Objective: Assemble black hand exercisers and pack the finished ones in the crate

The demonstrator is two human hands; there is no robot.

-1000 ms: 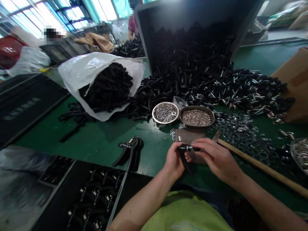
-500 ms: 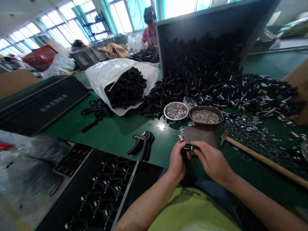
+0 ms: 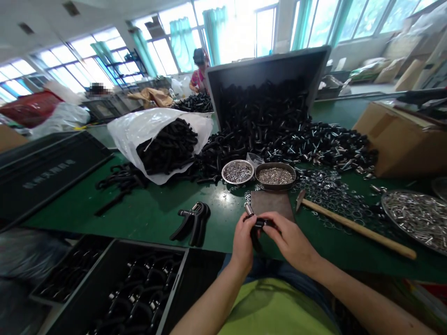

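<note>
My left hand grips a black hand-grip part with a metal spring end sticking up, near the front edge of the green table. My right hand pinches the same part from the right, fingertips on its top. Just beyond my hands lies a dark metal plate. Two finished black hand grippers lie to the left. Behind the plate stand a round dish of washers and a dish of small metal pieces.
A wooden-handled hammer lies right of my hands among loose washers. A big pile of black handles spills from a tipped crate. A white bag of handles, a cardboard box, a tray of pins and black crates surround me. People work at the back.
The camera has tilted up, showing more of the room. Both hands stay on the black part and have drawn slightly nearer to my body.
</note>
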